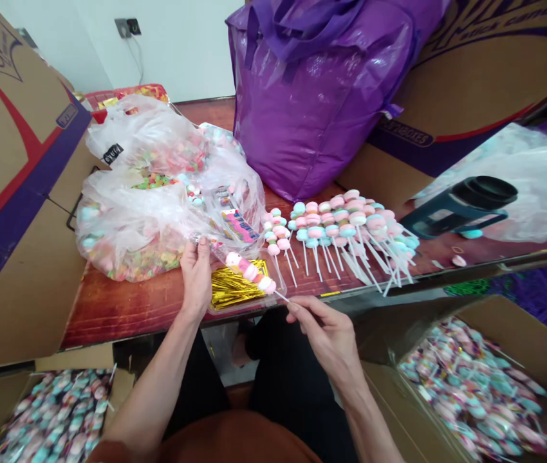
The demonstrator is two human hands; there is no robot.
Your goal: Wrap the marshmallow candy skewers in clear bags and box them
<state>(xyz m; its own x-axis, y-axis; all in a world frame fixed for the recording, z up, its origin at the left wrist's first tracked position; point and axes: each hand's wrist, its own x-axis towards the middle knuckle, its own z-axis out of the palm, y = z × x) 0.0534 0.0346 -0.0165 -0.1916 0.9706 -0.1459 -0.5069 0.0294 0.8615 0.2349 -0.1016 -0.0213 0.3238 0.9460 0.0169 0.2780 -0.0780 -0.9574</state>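
Note:
A marshmallow stick (250, 272), pink, white and yellowish, slants above the table's front edge. Thumb and fingers of my right hand (329, 331) pinch the lower end of its white stick. Clear plastic film seems to surround the candy, and my left hand (197, 273) is closed at the film's upper end. Just beneath the candy lies a clear tray of gold twist ties (235, 288). To the right, finished-looking rows of marshmallow sticks (345, 222) in pink, blue and white rest with their sticks toward me.
Clear bags of sweets (133, 206) crowd the table's left side. Behind stands a big purple bag (312, 96); a dark teal bottle (457, 206) leans at right. Cardboard boxes (13, 193) flank the table. Lower boxes hold many wrapped candy sticks (476, 386).

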